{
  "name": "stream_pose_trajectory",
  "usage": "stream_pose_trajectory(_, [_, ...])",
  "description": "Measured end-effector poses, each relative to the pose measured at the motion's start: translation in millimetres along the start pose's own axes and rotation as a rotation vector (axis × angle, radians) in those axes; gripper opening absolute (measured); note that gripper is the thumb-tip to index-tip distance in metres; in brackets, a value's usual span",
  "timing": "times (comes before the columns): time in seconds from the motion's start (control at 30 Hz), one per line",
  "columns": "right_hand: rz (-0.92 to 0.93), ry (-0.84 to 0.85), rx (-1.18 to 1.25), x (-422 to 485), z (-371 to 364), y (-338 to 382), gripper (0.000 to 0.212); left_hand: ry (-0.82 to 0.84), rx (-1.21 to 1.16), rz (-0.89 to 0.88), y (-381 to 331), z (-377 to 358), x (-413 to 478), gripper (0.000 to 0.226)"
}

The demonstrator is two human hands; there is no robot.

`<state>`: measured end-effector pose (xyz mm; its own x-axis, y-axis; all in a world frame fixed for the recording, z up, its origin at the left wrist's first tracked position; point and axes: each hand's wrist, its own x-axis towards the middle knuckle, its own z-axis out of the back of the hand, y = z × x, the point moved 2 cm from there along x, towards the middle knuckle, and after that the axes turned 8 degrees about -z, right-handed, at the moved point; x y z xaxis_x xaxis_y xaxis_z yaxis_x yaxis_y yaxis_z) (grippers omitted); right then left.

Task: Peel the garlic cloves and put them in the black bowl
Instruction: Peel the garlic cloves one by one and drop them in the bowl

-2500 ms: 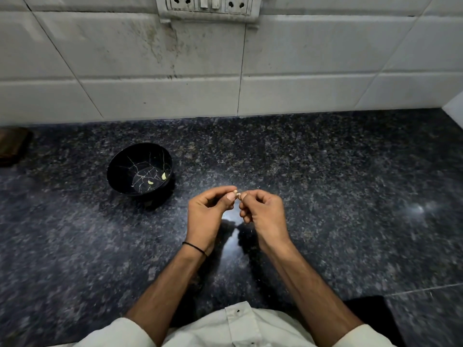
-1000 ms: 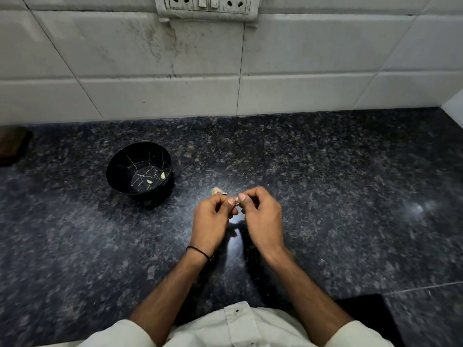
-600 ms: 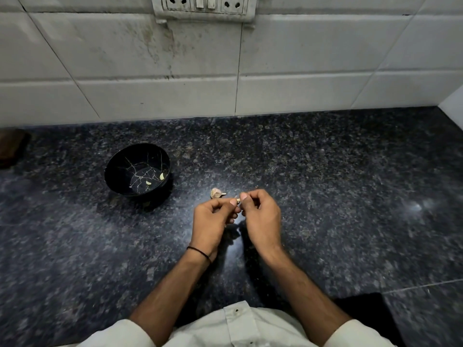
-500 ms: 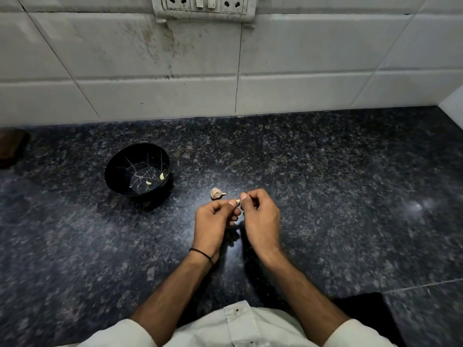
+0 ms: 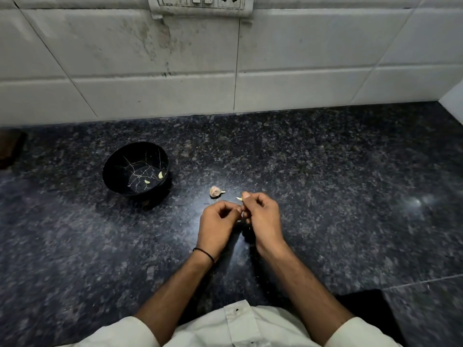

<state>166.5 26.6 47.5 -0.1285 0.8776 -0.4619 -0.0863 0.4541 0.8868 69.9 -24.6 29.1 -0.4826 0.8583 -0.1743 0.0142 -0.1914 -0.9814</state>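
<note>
the right hand (image 5: 263,216) pinches a garlic clove (image 5: 239,198) at frame centre. the left hand (image 5: 216,224) touches it, fingers curled; whether they hold anything i cannot tell. just above, a garlic piece (image 5: 215,191) lies on the worktop (image 5: 325,196). the black bowl (image 5: 112,176), centre left, holds 2 peeled cloves (image 5: 160,174).

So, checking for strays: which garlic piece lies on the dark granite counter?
The pinkish papery-skinned piece beyond the left hand; two pale cloves sit in the black bowl, the right hand pinches one clove.

bowl (image 5: 111,169): black, pale crack-like lines, left of centre | countertop (image 5: 325,184): dark speckled grey | wall tiles (image 5: 300,58): white, upper frame | wristband (image 5: 204,254): black
</note>
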Motion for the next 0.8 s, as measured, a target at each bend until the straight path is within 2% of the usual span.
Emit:
stream_pose_trajectory(0.1, [-0.037, 0.011, 0.026, 1, 2, -2, 0.030, 0.049, 0.202, -0.098, 4, -1, 2, 0.018])
stream_pose_trajectory(0.23, [-0.059, 0.006, 0.027, 3, 8, -8, 0.028, 0.073, 0.273, -0.186, 10, -3, 5, 0.032])
stream_pose_trajectory(0.3, [-0.035, -0.003, -0.019, 4, 12, -10, 0.027, 0.045, 0.250, -0.195, 9, -2, 5, 0.031])
stream_pose_trajectory(0.4, [0.033, -0.027, -0.092, 4, 15, -11, 0.020, 0.025, 0.088, -0.140, 5, 0, 3, 0.014])
stream_pose_trajectory(0.47, [0.064, -0.033, -0.127, 2, 13, -10, 0.015, 0.025, 0.026, -0.115, 0, 0, 4, 0.011])
stream_pose_trajectory(0.63, [0.100, -0.004, -0.173, -11, 11, -3, 0.017, -0.069, 0.058, -0.138, -2, 7, 8, 0.013])
stream_pose_trajectory(0.8, [0.087, 0.037, -0.190, -17, 10, 5, 0.017, -0.092, 0.061, -0.154, -7, 12, 6, 0.015])
